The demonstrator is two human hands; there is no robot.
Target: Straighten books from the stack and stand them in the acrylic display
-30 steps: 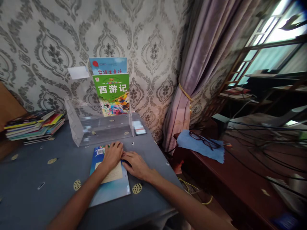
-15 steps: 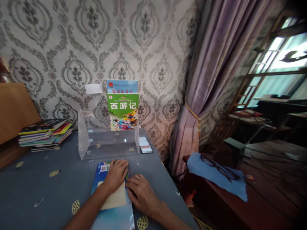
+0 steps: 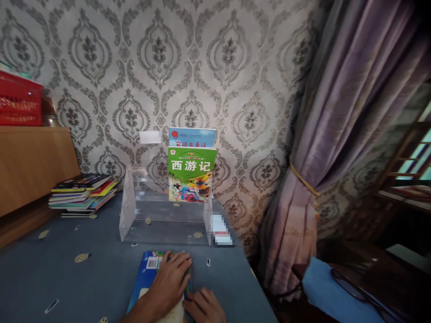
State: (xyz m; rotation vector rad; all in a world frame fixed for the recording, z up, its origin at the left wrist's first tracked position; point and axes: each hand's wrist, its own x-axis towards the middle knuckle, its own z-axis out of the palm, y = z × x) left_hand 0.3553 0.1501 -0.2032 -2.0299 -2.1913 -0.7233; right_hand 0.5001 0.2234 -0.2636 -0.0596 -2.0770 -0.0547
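A blue book (image 3: 140,279) lies on the table in front of me, a barcode on its upper left and a cream panel lower down; the bottom of the frame cuts it off. My left hand (image 3: 171,277) rests flat across it, with fingers stretched toward its upper right edge. Bent at the book's right edge are the fingers of my right hand (image 3: 204,307), which seem to pinch it there; the fingertips are partly hidden. Behind the book stands a clear acrylic rack (image 3: 168,231). A green book (image 3: 191,174) stands upright in it, in front of a light-blue book (image 3: 198,137).
A pile of books (image 3: 82,196) lies at the left by a wooden cabinet (image 3: 33,166) with a red basket (image 3: 20,101) on top. A blurred-out phone-like item (image 3: 221,229) is right of the rack. Glasses (image 3: 350,285) lie on a blue cloth (image 3: 323,287) beyond the table's right edge.
My view has turned left and tilted up, so the scene sits lower and further right and the red basket has come in. Both hands stay at the blue book.
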